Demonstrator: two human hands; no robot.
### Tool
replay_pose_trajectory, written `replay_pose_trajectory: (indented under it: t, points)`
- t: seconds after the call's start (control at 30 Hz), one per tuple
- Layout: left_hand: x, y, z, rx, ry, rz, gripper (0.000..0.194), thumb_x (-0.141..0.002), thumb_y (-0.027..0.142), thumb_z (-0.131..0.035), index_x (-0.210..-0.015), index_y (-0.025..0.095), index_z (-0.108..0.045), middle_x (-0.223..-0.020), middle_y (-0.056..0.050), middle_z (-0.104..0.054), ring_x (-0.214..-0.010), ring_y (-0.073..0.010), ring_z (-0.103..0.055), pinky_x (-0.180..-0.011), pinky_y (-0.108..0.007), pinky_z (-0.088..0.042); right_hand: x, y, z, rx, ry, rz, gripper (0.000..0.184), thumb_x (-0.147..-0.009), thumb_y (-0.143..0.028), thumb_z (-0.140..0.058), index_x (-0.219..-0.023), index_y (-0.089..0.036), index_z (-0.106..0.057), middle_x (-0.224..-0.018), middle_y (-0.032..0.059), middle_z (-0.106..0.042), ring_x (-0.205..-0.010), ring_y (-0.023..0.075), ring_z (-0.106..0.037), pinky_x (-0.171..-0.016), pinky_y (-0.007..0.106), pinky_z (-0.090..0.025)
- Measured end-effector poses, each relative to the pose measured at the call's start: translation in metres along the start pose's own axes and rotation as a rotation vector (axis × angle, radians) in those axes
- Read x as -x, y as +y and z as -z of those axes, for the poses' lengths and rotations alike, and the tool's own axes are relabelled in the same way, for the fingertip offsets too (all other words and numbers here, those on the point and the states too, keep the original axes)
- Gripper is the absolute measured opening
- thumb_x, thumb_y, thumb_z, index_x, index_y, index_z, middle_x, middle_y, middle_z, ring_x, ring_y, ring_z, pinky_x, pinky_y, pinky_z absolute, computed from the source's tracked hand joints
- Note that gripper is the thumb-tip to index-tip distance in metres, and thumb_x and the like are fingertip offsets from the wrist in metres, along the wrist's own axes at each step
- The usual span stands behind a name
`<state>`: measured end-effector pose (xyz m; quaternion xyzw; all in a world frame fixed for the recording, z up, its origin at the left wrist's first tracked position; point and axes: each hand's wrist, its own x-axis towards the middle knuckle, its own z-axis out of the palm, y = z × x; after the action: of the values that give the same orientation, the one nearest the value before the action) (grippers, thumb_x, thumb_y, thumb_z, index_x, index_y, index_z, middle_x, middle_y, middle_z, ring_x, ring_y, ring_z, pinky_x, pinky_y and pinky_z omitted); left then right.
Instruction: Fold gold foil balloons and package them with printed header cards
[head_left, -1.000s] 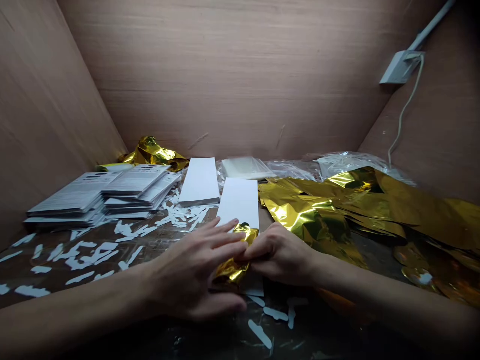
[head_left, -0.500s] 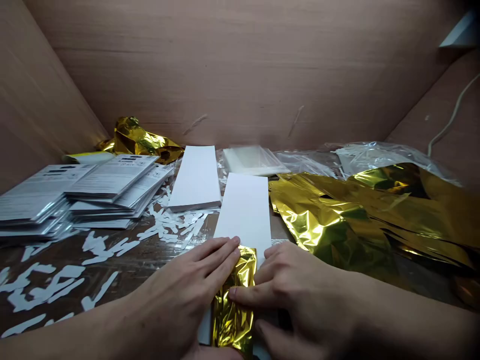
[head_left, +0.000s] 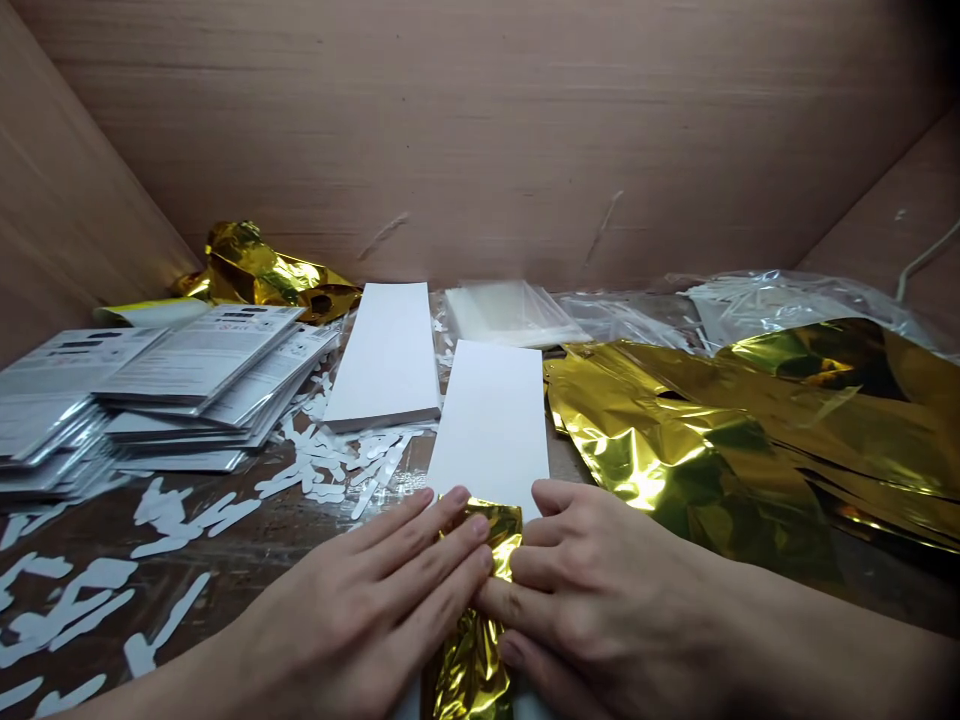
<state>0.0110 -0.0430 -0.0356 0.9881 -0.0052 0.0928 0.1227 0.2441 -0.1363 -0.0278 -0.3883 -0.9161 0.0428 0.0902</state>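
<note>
Both bare hands close together at the bottom centre, palms down, forearms coming in from either side and cut off by the frame. Left hand (head_left: pixel 360 610) nearly flat, fingers straight and slanting up to the right, fingertips on a crinkled gold foil strip (head_left: pixel 474 665). Right hand (head_left: pixel 607 600) more curled, bent fingers pressed against the same strip from the other side, fingertips of the two hands almost meeting over it. Firm grip or light press: impossible to tell from this view. Foil strip lying along the near end of a long white card strip (head_left: pixel 489 430), its lower end cut off by the frame, with slivers of white at either side. Whether foil wraps the card, hidden under the fingers.

Just beyond, to the left, a stack of white card strips (head_left: pixel 384 355). Further left, piles of grey-printed white leaflets (head_left: pixel 202 360), partly cut off, and white die-cut paper scraps (head_left: pixel 180 525) strewn over a dark glossy tabletop (head_left: pixel 240 540). Near the right hand, a heap of loose gold foil sheets (head_left: pixel 697 450). Behind, clear plastic bags (head_left: pixel 795 305), a crumpled gold foil wad (head_left: pixel 259 268) and brown cardboard walls (head_left: pixel 480 130).
</note>
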Motion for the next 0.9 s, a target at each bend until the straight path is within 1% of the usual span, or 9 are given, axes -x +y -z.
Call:
replay_pose_trajectory:
  t: [0.07, 0.17, 0.3, 0.4, 0.53, 0.6, 0.67, 0.77, 0.9]
  points:
    - [0.004, -0.004, -0.004, -0.007, 0.005, -0.033, 0.076, -0.093, 0.026, -0.065, -0.162, 0.022, -0.034, -0.155, -0.009, -0.049, -0.147, -0.0312, -0.043, -0.124, -0.042, -0.035, -0.003, 0.001, 0.000, 0.025, 0.008, 0.014, 0.019, -0.096, -0.029, -0.049, -0.082, -0.021, -0.059, -0.066, 0.0028, -0.067, -0.058, 0.0165, -0.051, -0.071, 0.039, -0.031]
    - [0.006, -0.008, -0.006, -0.032, 0.038, -0.034, 0.070, -0.095, 0.022, -0.062, -0.160, 0.018, -0.037, -0.155, -0.010, -0.049, -0.146, -0.0296, -0.044, -0.123, -0.039, -0.037, -0.006, 0.002, 0.001, 0.034, 0.006, 0.012, 0.020, -0.097, -0.030, -0.048, -0.083, -0.021, -0.059, -0.065, 0.0025, -0.066, -0.059, 0.0168, -0.050, -0.071, 0.039, -0.030]
    - [0.002, -0.008, 0.001, -0.050, -0.036, -0.032, 0.064, -0.093, 0.016, -0.060, -0.156, 0.016, -0.046, -0.152, -0.010, -0.052, -0.145, -0.0290, -0.046, -0.120, -0.038, -0.041, -0.006, 0.005, 0.001, 0.028, -0.005, 0.013, 0.018, -0.097, -0.029, -0.048, -0.086, -0.021, -0.060, -0.066, 0.0028, -0.065, -0.060, 0.0178, -0.050, -0.069, 0.039, -0.028]
    - [0.002, -0.009, 0.002, -0.013, -0.059, -0.015, 0.069, -0.090, 0.019, -0.063, -0.156, 0.016, -0.045, -0.152, -0.011, -0.052, -0.145, -0.0310, -0.045, -0.120, -0.040, -0.042, -0.006, 0.008, 0.001, 0.029, -0.005, 0.017, 0.016, -0.095, -0.029, -0.050, -0.093, -0.019, -0.062, -0.067, 0.0033, -0.065, -0.060, 0.0182, -0.050, -0.069, 0.039, -0.028]
    - [0.005, -0.009, -0.002, 0.057, 0.014, 0.005, 0.079, -0.087, 0.029, -0.066, -0.160, 0.017, -0.038, -0.155, -0.012, -0.049, -0.145, -0.0349, -0.044, -0.121, -0.045, -0.041, -0.004, 0.011, -0.001, 0.023, 0.006, 0.017, 0.018, -0.096, -0.029, -0.049, -0.096, -0.018, -0.063, -0.071, 0.0048, -0.067, -0.061, 0.0186, -0.051, -0.070, 0.040, -0.029]
    - [0.006, -0.007, -0.001, 0.047, 0.025, 0.011, 0.080, -0.087, 0.030, -0.066, -0.161, 0.017, -0.037, -0.156, -0.012, -0.047, -0.145, -0.0351, -0.044, -0.121, -0.044, -0.042, -0.003, 0.012, -0.002, 0.015, 0.013, 0.010, 0.020, -0.097, -0.029, -0.047, -0.099, -0.018, -0.063, -0.073, 0.0049, -0.068, -0.063, 0.0188, -0.052, -0.071, 0.040, -0.029]
    - [0.004, -0.004, 0.002, 0.015, 0.008, 0.023, 0.079, -0.088, 0.029, -0.066, -0.160, 0.015, -0.037, -0.157, -0.012, -0.046, -0.146, -0.0341, -0.044, -0.121, -0.042, -0.042, -0.002, 0.011, -0.003, 0.011, 0.018, 0.001, 0.022, -0.098, -0.030, -0.045, -0.103, -0.017, -0.063, -0.075, 0.0048, -0.068, -0.064, 0.0187, -0.053, -0.071, 0.040, -0.029]
    - [0.002, 0.001, 0.005, -0.028, 0.013, 0.012, 0.075, -0.089, 0.030, -0.066, -0.157, 0.012, -0.042, -0.156, -0.014, -0.048, -0.146, -0.0335, -0.044, -0.121, -0.041, -0.042, -0.001, 0.010, -0.004, 0.024, 0.016, -0.003, 0.024, -0.099, -0.030, -0.045, -0.106, -0.017, -0.063, -0.077, 0.0047, -0.069, -0.065, 0.0183, -0.053, -0.070, 0.039, -0.028]
    - [0.002, 0.004, 0.005, -0.085, 0.018, 0.017, 0.067, -0.088, 0.034, -0.068, -0.147, 0.006, -0.054, -0.151, -0.019, -0.053, -0.143, -0.0341, -0.047, -0.120, -0.039, -0.043, 0.000, 0.008, -0.002, 0.028, 0.015, -0.009, 0.026, -0.098, -0.030, -0.047, -0.111, -0.017, -0.064, -0.078, 0.0046, -0.069, -0.066, 0.0181, -0.054, -0.070, 0.038, -0.029]
